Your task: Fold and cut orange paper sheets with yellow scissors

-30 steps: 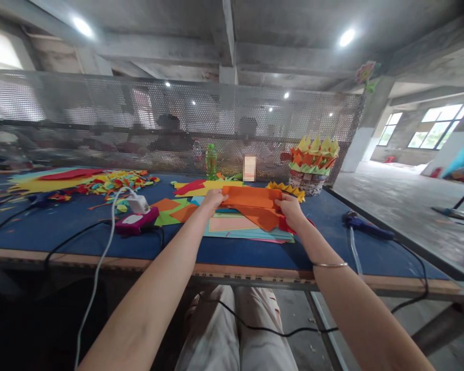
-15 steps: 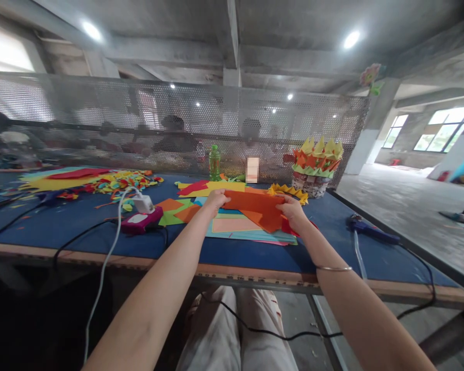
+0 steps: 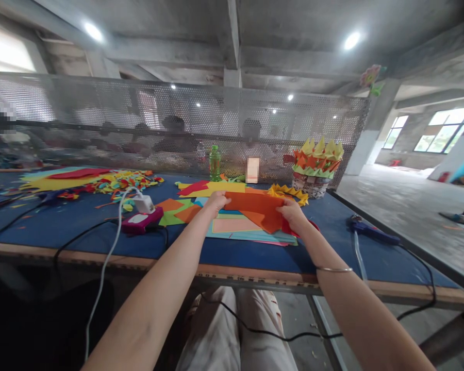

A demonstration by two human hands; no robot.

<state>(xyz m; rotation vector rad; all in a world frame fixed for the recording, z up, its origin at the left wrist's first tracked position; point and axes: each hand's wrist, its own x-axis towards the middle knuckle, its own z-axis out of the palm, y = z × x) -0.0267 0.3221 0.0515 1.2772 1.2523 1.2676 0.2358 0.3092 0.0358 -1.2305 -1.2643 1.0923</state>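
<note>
Between my two hands stretches a sheet of orange paper (image 3: 254, 203), held by its left and right edges. My left hand (image 3: 217, 202) pinches the left edge with closed fingers. On the opposite edge, my right hand (image 3: 291, 211) is closed in the same way, and a bangle circles that wrist. Under the orange paper lie light blue sheets (image 3: 251, 236) and a pink sheet (image 3: 232, 224). Something red (image 3: 314, 225) pokes out beside my right hand. Just behind that hand is a chain of folded yellow paper (image 3: 290, 194).
A basket of folded paper (image 3: 313, 183) and a green bottle (image 3: 214, 164) stand at the back. A glue gun (image 3: 375, 232) lies on the right. To the left are a purple power strip (image 3: 142, 221) with cords, paper scraps (image 3: 119, 183) and stacked sheets (image 3: 58, 180). A mesh screen (image 3: 139, 123) rises behind.
My hands and the orange paper are almost unmoved. Slightly more of the red piece shows beside my right hand.
</note>
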